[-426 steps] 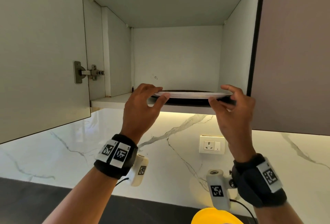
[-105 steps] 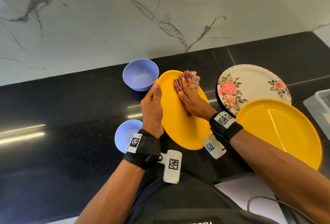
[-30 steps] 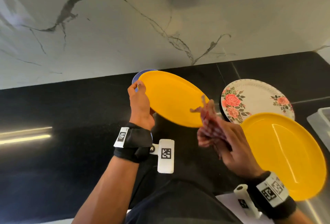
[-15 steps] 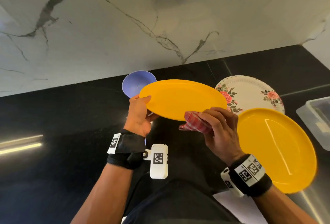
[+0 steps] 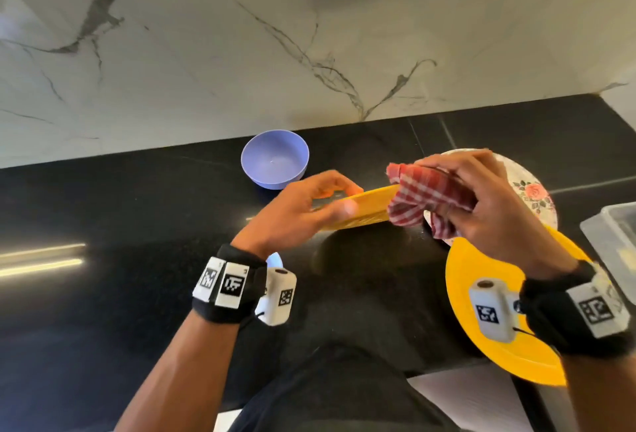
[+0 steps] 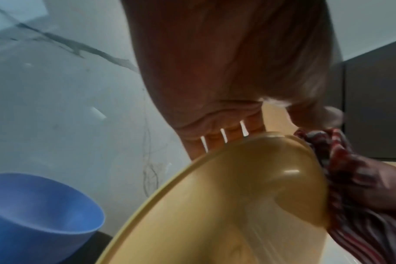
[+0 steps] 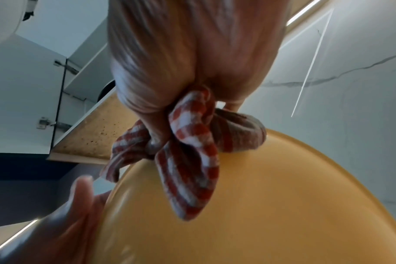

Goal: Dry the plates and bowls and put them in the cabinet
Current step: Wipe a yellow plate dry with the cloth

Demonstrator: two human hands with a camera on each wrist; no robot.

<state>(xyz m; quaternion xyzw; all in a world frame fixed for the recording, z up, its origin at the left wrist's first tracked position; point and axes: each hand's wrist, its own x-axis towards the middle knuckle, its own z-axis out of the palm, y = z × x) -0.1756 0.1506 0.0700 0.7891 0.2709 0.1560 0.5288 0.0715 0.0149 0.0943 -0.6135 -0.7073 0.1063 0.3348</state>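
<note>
Now we hold the plate [image 5: 358,211] off the table [image 5: 137,259] between our hands, left hand [image 5: 303,215] gripping its rim to steady it, right hand [image 5: 481,204] bunching the cloth [image 5: 426,201] against its far edge. Beyond our left: a bowl [image 5: 274,159]. Under our right: two plates [image 5: 481,270] waiting.

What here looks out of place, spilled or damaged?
Nothing stands out. The left hand holds the yellow plate tilted for drying, and the right hand presses the checked cloth on it.
</note>
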